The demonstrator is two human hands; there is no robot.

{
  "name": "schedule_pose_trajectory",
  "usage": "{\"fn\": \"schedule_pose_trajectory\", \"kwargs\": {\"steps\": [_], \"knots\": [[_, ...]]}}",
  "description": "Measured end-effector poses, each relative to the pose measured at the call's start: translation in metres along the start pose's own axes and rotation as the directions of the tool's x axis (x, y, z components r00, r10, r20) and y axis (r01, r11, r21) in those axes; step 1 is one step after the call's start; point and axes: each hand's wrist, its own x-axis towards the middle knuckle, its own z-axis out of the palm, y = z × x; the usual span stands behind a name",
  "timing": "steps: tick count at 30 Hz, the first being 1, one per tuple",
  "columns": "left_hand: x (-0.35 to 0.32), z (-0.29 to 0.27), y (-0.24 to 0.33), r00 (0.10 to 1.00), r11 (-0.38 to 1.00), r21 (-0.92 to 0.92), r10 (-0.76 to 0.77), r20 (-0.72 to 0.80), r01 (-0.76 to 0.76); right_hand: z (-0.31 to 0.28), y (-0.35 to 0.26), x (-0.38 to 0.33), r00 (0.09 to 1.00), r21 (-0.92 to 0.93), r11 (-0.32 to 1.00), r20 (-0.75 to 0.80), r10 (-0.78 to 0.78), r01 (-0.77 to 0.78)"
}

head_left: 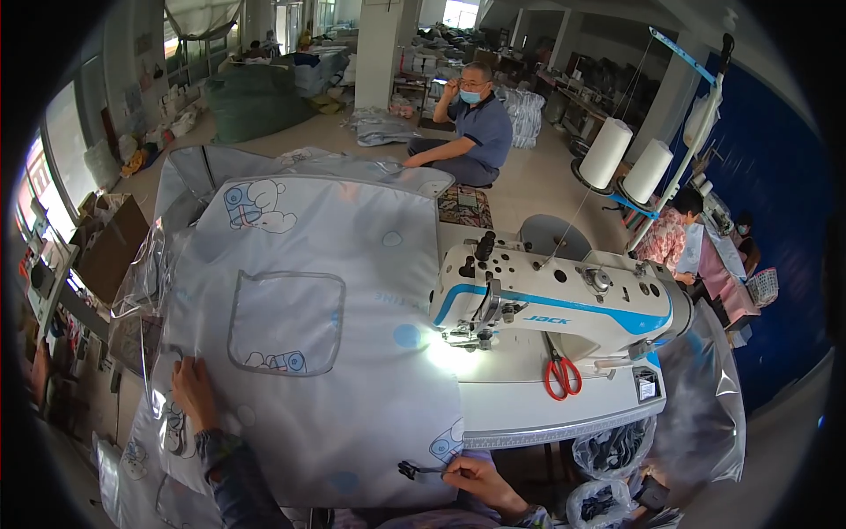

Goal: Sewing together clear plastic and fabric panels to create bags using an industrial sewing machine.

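Garment/sewing workshop, factory floor type. Evidence: industrial sewing machine (564, 304), white w/ blue stripe, on a white bench (529, 397); two big thread cones (626, 163) on a stand behind it; red-handled scissors (562, 375) by the machine. Pale printed fabric (308, 291) w/ sewn pocket spread across the bench. Background: bundles of cloth (256, 101) on the floor, a seated person (471, 128) in a mask, more workers (679, 234) at stations on the right, concrete pillar (379, 48).

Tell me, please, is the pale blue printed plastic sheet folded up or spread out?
Spread out: the pale blue printed plastic sheet lies flat across the sewing table, under both hands.
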Motion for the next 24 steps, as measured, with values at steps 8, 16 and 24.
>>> {"fn": "schedule_pose_trajectory", "kwargs": {"steps": [8,16,24], "knots": [[0.064,-0.006,0.037,0.904,0.969,0.020,0.235,-0.358,-0.244,0.037,0.006,0.018,0.999,-0.091,0.995,0.022,-0.046,0.048],[0.071,0.038,0.027,0.968,0.972,-0.001,0.234,-0.087,-0.235,0.045,0.005,0.020,0.998,-0.080,0.995,-0.006,-0.056,0.055],[-0.044,-0.044,0.146,0.862,0.664,-0.613,0.505,-0.054,-0.428,0.034,-0.038,0.004,0.875,-0.692,0.635,-0.008,-0.483,0.344]]}}
